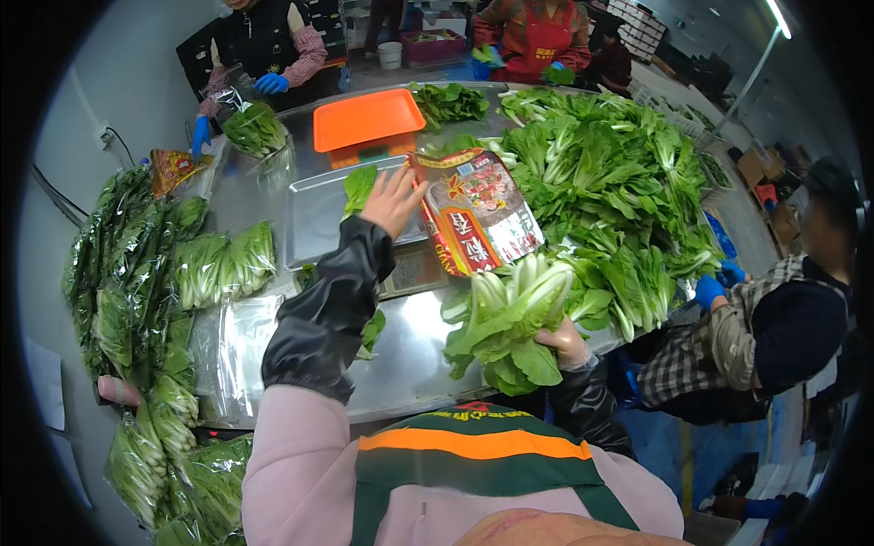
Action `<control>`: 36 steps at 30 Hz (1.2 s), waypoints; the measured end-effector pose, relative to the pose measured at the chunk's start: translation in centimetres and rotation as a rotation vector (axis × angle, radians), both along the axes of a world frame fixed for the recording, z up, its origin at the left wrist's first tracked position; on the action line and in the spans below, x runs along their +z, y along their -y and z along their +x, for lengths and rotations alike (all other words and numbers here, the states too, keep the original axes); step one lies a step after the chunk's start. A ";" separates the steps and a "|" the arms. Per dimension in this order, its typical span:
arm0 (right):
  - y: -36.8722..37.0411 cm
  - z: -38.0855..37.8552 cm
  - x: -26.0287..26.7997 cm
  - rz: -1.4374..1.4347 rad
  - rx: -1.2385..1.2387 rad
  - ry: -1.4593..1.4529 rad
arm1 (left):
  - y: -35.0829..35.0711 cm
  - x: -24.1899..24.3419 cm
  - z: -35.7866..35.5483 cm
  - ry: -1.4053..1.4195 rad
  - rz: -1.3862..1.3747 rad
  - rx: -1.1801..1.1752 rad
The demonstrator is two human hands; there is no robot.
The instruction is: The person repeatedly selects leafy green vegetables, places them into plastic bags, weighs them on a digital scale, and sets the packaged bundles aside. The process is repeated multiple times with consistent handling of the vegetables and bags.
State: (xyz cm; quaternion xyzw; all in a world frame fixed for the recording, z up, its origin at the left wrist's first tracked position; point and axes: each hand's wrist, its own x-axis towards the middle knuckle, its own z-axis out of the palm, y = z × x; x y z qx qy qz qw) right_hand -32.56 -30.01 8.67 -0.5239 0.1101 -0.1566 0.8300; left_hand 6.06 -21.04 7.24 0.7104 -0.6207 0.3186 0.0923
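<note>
In my right hand (pixel 567 345), at the table's near edge, is a bunch of leafy greens (pixel 512 327), its pale stems pointing up and away. My left hand (pixel 392 205) reaches out with spread fingers; its fingertips are at the left edge of a red printed plastic bag (pixel 478 211), and I cannot tell whether they touch it. That bag lies partly over a metal tray (pixel 314 225) and beside the big pile of greens (pixel 601 164). A loose green leaf (pixel 358 188) lies on the tray, just left of my left hand. Below the tray a scale's panel (pixel 413 269) shows.
Bagged greens (pixel 130 273) line the left side, beside clear plastic bags (pixel 239 355). An orange tray (pixel 369 119) stands beyond the metal tray. Co-workers stand across the table, and a person in a checked garment (pixel 689 355) works at the right.
</note>
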 end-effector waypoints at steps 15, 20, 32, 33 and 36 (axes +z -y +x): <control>7.6 -8.1 7.5 -0.481 -0.224 -0.304 | -15.9 -2.7 -18.2 -0.390 0.492 -0.326; 7.8 -0.7 11.0 -0.830 0.067 -0.344 | -20.6 -6.9 -22.0 -0.925 0.606 -0.216; -9.2 13.5 -4.0 -1.614 0.326 -0.451 | -19.2 -10.0 -21.2 -2.570 -0.602 -0.052; -8.0 13.4 -4.1 -1.427 0.464 -0.485 | -19.1 -10.2 -21.0 -2.590 -0.592 0.035; -5.2 14.2 -4.2 -1.357 0.443 -0.434 | -18.8 -10.8 -20.4 -2.624 -0.569 0.196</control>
